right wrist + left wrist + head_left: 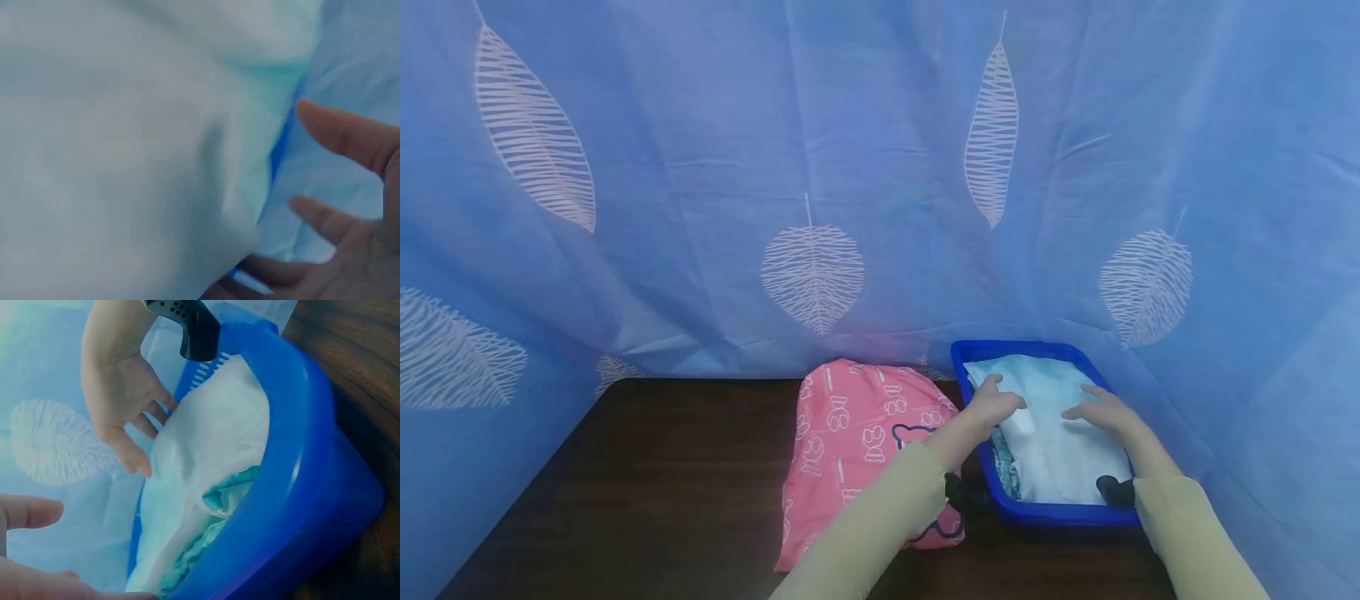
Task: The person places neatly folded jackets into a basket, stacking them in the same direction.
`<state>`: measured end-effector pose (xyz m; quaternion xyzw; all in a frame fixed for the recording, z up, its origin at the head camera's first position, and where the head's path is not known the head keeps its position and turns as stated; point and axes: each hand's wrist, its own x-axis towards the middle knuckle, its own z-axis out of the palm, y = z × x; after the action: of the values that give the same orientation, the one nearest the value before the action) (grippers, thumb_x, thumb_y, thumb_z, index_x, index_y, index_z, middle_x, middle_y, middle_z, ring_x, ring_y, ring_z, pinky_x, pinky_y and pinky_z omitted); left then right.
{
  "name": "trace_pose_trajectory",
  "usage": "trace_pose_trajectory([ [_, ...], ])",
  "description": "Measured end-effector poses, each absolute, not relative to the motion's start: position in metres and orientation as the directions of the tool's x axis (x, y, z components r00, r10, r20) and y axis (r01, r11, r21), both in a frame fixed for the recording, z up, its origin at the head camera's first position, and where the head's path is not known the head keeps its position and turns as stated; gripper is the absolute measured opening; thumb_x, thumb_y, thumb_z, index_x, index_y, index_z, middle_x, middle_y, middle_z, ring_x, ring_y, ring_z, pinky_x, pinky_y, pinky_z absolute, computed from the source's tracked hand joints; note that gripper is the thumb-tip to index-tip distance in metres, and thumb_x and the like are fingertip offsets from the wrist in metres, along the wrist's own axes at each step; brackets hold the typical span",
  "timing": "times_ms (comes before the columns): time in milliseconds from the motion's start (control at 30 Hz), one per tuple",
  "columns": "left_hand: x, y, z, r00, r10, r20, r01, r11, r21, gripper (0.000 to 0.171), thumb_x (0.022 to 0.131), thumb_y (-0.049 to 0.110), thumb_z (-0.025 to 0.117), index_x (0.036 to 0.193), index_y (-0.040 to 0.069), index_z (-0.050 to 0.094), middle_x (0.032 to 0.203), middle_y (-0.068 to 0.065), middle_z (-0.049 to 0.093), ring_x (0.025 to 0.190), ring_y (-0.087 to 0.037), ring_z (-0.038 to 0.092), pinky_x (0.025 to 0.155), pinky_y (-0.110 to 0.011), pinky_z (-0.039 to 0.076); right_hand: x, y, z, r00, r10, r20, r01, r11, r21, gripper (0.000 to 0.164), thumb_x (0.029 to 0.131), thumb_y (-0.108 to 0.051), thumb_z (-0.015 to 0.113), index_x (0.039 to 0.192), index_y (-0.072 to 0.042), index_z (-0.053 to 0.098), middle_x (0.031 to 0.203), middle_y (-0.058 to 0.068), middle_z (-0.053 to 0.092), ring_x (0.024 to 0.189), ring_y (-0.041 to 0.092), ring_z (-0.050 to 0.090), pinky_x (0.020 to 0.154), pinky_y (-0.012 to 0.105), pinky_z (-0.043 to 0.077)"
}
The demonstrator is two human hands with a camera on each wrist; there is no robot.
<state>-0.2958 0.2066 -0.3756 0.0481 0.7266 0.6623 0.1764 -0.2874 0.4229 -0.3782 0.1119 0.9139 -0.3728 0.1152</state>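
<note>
A blue plastic basket (1067, 514) stands at the right of the table with folded cloth (1056, 458) in it, fading from pale aqua to white. Along the near left side a crumpled teal layer (1004, 468) shows under it. My left hand (997, 405) is over the basket's left side, thumb and fingers spread apart. Opposite it, my right hand (1107, 413) hovers by the right rim, its fingers spread and pointing inward. In the right wrist view, the lower fingers of the right hand (356, 240) are partly hidden behind the cloth's edge. Neither hand grips anything.
Left of the basket lies a pink cloth item (850, 458) with white and dark bear prints, partly covered by my left sleeve (880, 517). A blue curtain (895, 167) with white leaf prints hangs behind the dark wooden table (625, 500) and along its sides.
</note>
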Motion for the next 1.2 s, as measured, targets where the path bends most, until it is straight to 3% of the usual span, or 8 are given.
trace_pose_trajectory([
  [367,-0.279,0.169,-0.353,-0.961,0.27,-0.053,-0.042,0.049,0.998,0.052,0.091,0.015,0.067,0.14,0.016,0.05,0.143,-0.013,0.046,0.129,-0.036,0.047,0.102,-0.057,0.041,-0.258,0.361,-0.34,-0.993,0.064,-0.104,0.118,0.71,-0.694,0.095,0.094,-0.042,0.062,0.155,0.001,0.003,0.155,0.036,0.002,0.138,0.059,0.009,0.102,0.075,0.022],
  [633,-0.257,0.119,-0.342,-0.934,0.353,0.052,0.024,-0.085,0.996,0.055,0.094,0.017,0.062,0.146,0.019,0.043,0.146,-0.014,0.041,0.13,-0.035,0.046,0.106,-0.054,0.039,-0.231,0.308,-0.336,-1.0,-0.022,-0.009,-0.002,0.45,-0.893,0.082,0.099,-0.028,0.058,0.157,-0.003,0.006,0.154,0.034,0.018,0.137,0.05,0.031,0.108,0.058,0.033],
  [767,-0.25,0.088,-0.348,-0.922,0.371,0.108,0.064,-0.129,0.99,0.056,0.095,0.016,0.059,0.148,0.02,0.04,0.148,-0.017,0.038,0.131,-0.037,0.043,0.106,-0.055,0.038,-0.219,0.28,-0.344,-0.999,-0.043,-0.002,-0.015,0.371,-0.929,0.079,0.098,-0.025,0.06,0.157,-0.007,0.011,0.154,0.03,0.026,0.134,0.046,0.039,0.108,0.055,0.034],
  [933,-0.244,0.049,-0.366,-0.947,0.261,0.187,0.14,-0.189,0.972,0.051,0.095,0.008,0.053,0.145,0.011,0.044,0.143,-0.02,0.043,0.132,-0.041,0.043,0.106,-0.055,0.039,-0.205,0.248,-0.362,-0.994,-0.107,-0.003,-0.036,0.356,-0.934,0.075,0.095,-0.023,0.063,0.155,-0.007,0.021,0.151,0.028,0.032,0.134,0.046,0.04,0.108,0.061,0.032],
  [1033,-0.241,0.026,-0.38,-0.96,0.164,0.226,0.195,-0.183,0.963,0.048,0.096,0.004,0.052,0.143,0.006,0.045,0.14,-0.022,0.046,0.13,-0.043,0.045,0.104,-0.053,0.042,-0.199,0.231,-0.376,-0.99,-0.143,-0.008,-0.045,0.363,-0.931,0.073,0.092,-0.021,0.066,0.152,-0.007,0.028,0.148,0.028,0.038,0.132,0.047,0.04,0.105,0.061,0.037],
  [1200,-0.24,-0.012,-0.406,-0.985,0.05,0.166,0.162,-0.079,0.984,0.048,0.096,0.003,0.05,0.143,0.007,0.044,0.142,-0.023,0.044,0.133,-0.045,0.039,0.105,-0.057,0.038,-0.194,0.211,-0.401,-0.992,-0.122,-0.028,-0.028,0.435,-0.9,0.074,0.087,-0.023,0.073,0.15,-0.012,0.036,0.146,0.027,0.041,0.132,0.05,0.038,0.099,0.064,0.041],
])
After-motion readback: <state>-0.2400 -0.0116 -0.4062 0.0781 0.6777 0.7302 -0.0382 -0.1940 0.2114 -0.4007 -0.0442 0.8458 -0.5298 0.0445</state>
